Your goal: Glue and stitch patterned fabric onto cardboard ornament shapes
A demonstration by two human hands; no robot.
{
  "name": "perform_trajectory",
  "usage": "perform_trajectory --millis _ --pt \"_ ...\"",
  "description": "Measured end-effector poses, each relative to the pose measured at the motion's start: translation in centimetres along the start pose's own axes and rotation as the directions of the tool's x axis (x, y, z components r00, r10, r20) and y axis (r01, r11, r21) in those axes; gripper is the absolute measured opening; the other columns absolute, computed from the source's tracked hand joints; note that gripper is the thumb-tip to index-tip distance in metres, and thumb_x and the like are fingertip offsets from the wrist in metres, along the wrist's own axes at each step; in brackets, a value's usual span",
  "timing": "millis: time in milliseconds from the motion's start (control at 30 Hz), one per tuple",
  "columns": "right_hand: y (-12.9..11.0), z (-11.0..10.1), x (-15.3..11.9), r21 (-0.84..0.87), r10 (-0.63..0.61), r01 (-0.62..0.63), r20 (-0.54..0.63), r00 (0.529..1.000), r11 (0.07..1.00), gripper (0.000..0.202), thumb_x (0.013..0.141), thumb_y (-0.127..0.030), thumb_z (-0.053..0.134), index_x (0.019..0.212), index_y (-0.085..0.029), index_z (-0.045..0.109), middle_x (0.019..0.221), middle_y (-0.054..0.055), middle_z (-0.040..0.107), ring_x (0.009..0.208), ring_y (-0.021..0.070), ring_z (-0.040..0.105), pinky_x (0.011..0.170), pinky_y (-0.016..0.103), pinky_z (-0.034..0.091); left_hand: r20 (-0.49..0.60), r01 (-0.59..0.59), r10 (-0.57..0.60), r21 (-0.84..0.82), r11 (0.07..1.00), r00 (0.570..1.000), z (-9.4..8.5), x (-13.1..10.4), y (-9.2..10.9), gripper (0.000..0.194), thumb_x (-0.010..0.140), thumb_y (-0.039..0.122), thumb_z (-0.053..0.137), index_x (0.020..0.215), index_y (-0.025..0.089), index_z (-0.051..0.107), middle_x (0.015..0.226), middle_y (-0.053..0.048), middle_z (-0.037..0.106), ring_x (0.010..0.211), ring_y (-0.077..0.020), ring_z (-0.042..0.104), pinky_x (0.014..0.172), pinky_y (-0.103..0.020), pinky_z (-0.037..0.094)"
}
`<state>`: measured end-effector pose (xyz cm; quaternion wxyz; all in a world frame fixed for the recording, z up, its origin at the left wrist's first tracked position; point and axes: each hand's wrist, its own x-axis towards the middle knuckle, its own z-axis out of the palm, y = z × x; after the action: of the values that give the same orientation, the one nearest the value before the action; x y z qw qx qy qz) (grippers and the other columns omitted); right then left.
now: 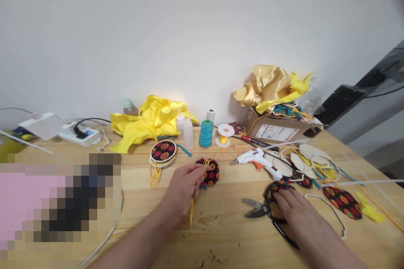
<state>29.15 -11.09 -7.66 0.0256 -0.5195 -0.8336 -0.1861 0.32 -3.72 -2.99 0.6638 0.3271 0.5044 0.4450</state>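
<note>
My left hand (188,180) pinches a round fabric-covered piece (213,172) at its edge. The piece is black with red and orange motifs, and a yellow cord loop (207,162) lies over its top. A loose yellow cord end (191,213) hangs below my fingers. To the right, my right hand (293,206) has its fingers curled over a handle of black-handled scissors (260,209). Their blades are parted and point left. A patterned fabric piece (280,185) lies by the handle, partly under my fingers.
A glue gun (259,160) lies behind the scissors. Teal thread (206,133), a yellow cord spool (224,135) and bottles (188,132) stand at the back. Stacked patterned discs (163,152) lie left; a box (268,128) of scraps sits back right. A pixelated area covers the left.
</note>
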Motion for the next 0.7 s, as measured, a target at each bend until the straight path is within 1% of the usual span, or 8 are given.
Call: perform_trajectory --millis 167,267,367,433,500,567,633,700 --pt "-0.5 -2.7 1.7 0.041 -0.061 0.061 -0.020 0.998 0.997 0.038 0.062 0.005 0.038 0.077 -0.015 0.066 0.077 0.009 0.067 0.072 0.0226 0.062 0.064 0.035 0.053 -0.009 -0.010 0.010 -0.004 1.000 1.000 -0.1 0.0 0.0 0.022 0.064 0.032 0.069 0.070 0.011 0.063 0.039 0.011 0.031 0.035 -0.0016 0.018 0.035 -0.018 0.009" --pt "-0.6 -3.5 1.4 0.074 -0.090 0.091 -0.011 0.996 0.993 0.039 0.061 0.003 0.038 0.081 -0.015 0.067 0.082 0.010 0.068 0.076 0.0229 0.063 0.067 0.035 0.054 -0.015 -0.015 0.015 -0.010 1.000 1.000 -0.1 0.0 0.1 0.023 0.064 0.032 0.070 0.068 0.011 0.062 0.040 0.012 0.030 0.035 -0.0013 0.018 0.035 -0.018 0.009" --pt "-0.6 -3.1 0.2 0.126 -0.067 0.063 0.029 0.997 0.990 0.049 0.061 -0.003 0.041 0.103 -0.013 0.064 0.100 0.013 0.066 0.089 0.0244 0.062 0.073 0.036 0.054 -0.023 -0.017 0.017 -0.009 1.000 1.000 0.0 0.1 0.1 0.023 0.062 0.032 0.071 0.065 0.012 0.061 0.040 0.012 0.030 0.034 -0.0010 0.018 0.035 -0.018 0.010" --pt "-0.4 -2.3 -0.7 0.107 -0.041 0.036 0.047 0.998 0.994 0.054 0.062 -0.003 0.041 0.111 -0.016 0.060 0.108 0.012 0.064 0.095 0.0248 0.061 0.074 0.035 0.053 -0.028 -0.018 0.018 -0.003 1.000 0.999 0.0 0.2 0.1 0.023 0.062 0.032 0.070 0.065 0.012 0.061 0.039 0.012 0.030 0.034 -0.0010 0.019 0.035 -0.018 0.010" --pt "0.0 -1.3 -1.2 0.061 -0.053 0.050 0.045 0.998 0.997 0.054 0.065 -0.002 0.040 0.111 -0.019 0.060 0.108 0.010 0.065 0.095 0.0239 0.061 0.071 0.032 0.054 -0.030 -0.020 0.020 0.005 1.000 0.999 -0.1 0.2 0.1 0.024 0.063 0.033 0.070 0.068 0.011 0.062 0.039 0.012 0.031 0.033 -0.0010 0.020 0.035 -0.017 0.011" --pt "0.4 -0.7 -1.2 0.018 -0.107 0.106 0.023 0.994 0.994 0.052 0.066 -0.001 0.038 0.109 -0.019 0.061 0.105 0.009 0.066 0.093 0.0231 0.062 0.069 0.031 0.054 -0.035 -0.022 0.023 0.017 1.000 0.999 -0.1 0.3 0.0 0.026 0.063 0.034 0.069 0.070 0.010 0.064 0.039 0.011 0.032 0.033 -0.0011 0.020 0.034 -0.017 0.011" --pt "0.7 -0.5 -0.8 -0.008 -0.174 0.173 -0.010 0.985 0.985 0.051 0.066 0.002 0.037 0.107 -0.017 0.062 0.103 0.009 0.067 0.090 0.0226 0.063 0.069 0.031 0.054 -0.042 -0.026 0.027 0.028 0.999 0.999 0.0 0.2 0.0 0.027 0.063 0.034 0.069 0.071 0.009 0.064 0.038 0.011 0.032 0.033 -0.0011 0.021 0.034 -0.017 0.012" --pt "0.7 -0.7 -0.2 -0.025 -0.202 0.201 -0.040 0.978 0.979 0.049 0.065 0.004 0.036 0.101 -0.015 0.063 0.097 0.009 0.069 0.087 0.0223 0.064 0.070 0.033 0.054 -0.050 -0.028 0.029 0.037 0.999 0.998 0.0 0.1 0.0 0.027 0.063 0.034 0.070 0.070 0.009 0.064 0.037 0.011 0.033 0.032 -0.0010 0.021 0.034 -0.017 0.013"
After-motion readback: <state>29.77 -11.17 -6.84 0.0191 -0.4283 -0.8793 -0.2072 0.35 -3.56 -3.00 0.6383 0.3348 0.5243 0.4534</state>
